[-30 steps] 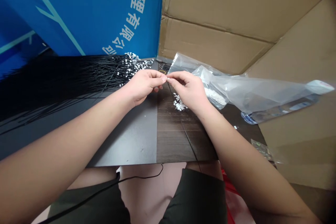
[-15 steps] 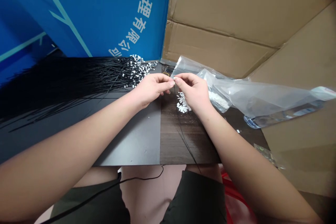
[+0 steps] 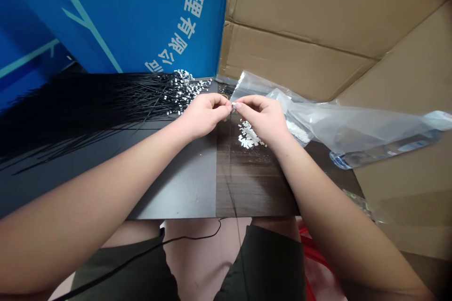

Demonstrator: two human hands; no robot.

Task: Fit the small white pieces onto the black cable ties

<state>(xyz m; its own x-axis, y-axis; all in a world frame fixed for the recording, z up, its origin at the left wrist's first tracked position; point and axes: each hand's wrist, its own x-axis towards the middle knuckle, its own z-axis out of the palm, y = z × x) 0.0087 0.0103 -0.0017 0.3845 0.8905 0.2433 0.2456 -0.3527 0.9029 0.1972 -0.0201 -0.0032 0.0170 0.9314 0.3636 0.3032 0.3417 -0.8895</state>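
Note:
My left hand pinches the tip of a thin black wire, which hangs down across the table and over its front edge. Against that tip, my right hand grips a small white connector between thumb and forefinger. Both sets of fingertips nearly touch, and whether the wire sits inside the connector is too small to tell. Beneath my right hand lies a loose pile of white connectors. To the left is a large bundle of black wires, many ending in white connectors.
Clear plastic bags lie behind and right of my right hand, with white pieces in one. A blue printed panel and cardboard walls enclose the table. A black cable crosses below the table edge.
My hands have stayed together, with the right one shifted slightly right and a white piece now showing at its fingertips. The hanging wire has swung left and now hangs straighter.

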